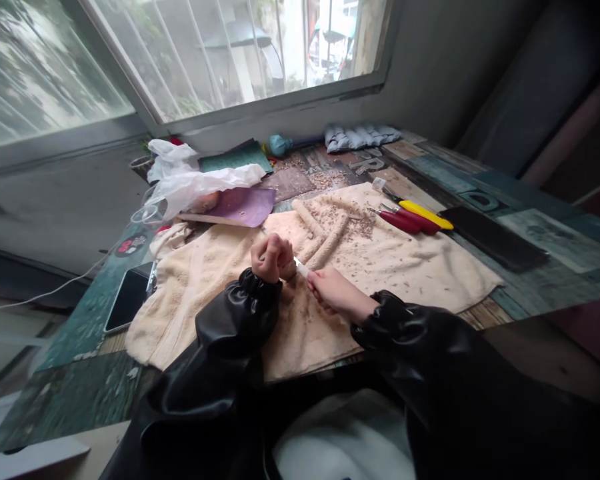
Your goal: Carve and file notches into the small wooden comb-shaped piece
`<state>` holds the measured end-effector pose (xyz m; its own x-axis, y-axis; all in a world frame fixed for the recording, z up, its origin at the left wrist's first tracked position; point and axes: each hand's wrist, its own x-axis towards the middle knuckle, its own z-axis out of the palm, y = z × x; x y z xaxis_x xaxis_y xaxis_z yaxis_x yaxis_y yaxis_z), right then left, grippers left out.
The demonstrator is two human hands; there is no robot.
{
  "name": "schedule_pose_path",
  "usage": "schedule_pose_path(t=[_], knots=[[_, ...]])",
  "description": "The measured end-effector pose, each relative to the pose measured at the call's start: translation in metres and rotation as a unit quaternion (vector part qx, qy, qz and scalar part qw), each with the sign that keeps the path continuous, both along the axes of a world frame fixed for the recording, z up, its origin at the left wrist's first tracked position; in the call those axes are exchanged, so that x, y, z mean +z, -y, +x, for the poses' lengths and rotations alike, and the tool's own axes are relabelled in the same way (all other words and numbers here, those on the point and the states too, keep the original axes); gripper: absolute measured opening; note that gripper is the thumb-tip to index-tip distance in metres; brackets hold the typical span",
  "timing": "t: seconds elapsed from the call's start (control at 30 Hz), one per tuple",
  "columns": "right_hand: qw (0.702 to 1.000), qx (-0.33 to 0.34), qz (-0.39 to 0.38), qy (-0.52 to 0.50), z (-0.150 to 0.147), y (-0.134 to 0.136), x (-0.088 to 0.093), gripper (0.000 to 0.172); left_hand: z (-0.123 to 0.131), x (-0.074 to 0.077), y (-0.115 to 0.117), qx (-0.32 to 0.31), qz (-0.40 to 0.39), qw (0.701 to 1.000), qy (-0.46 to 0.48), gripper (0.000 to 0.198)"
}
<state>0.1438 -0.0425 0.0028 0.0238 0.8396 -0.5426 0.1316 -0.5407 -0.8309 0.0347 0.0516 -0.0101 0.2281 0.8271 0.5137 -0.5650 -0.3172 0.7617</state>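
Wood shavings [353,225] are strewn over the towel [420,267]; carving is judged underway, unfinished.
The left hand [273,257] is clenched on a small piece [290,269], the right hand [336,293] on a knife [301,268].

Both arms wear glossy black sleeves with gathered cuffs.

We cannot see what our left hand [273,257] grips inside its fist; our right hand [334,293] covers most of a tool [301,268], its pale tip too small to identify.
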Motion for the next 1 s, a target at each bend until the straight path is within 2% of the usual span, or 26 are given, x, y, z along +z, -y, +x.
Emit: schedule_pose_path(t=[0.07,0.23,0.37,0.53,0.7,0.83,1.0], knots=[[1.000,0.000,-0.004,0.001,0.000,0.005,-0.001,0.024,-0.001,0.001,-0.001,0.017,0.008,1.000,-0.001,0.047],[1.000,-0.015,0.005,-0.009,-0.003,0.001,-0.003,0.024,-0.002,0.001,-0.001,-0.030,-0.009,0.999,-0.015,0.047],[0.999,-0.018,0.002,-0.031,-0.006,0.000,-0.002,0.025,-0.001,0.002,0.002,-0.015,-0.026,0.999,0.015,0.049],[0.998,-0.034,0.003,-0.053,-0.008,0.003,-0.006,0.026,0.000,0.004,0.005,-0.050,-0.035,0.998,-0.030,0.050],[0.995,-0.042,-0.012,-0.088,-0.011,0.002,-0.010,0.027,0.002,0.002,0.008,-0.013,-0.028,0.999,-0.008,0.050],[0.991,-0.042,-0.044,-0.121,-0.006,0.009,-0.004,0.027,0.001,0.001,0.004,-0.042,-0.033,0.999,-0.009,0.048],[0.992,-0.048,-0.026,-0.110,-0.009,0.006,-0.004,0.027,-0.007,0.000,-0.005,-0.055,-0.062,0.996,0.009,0.046]])
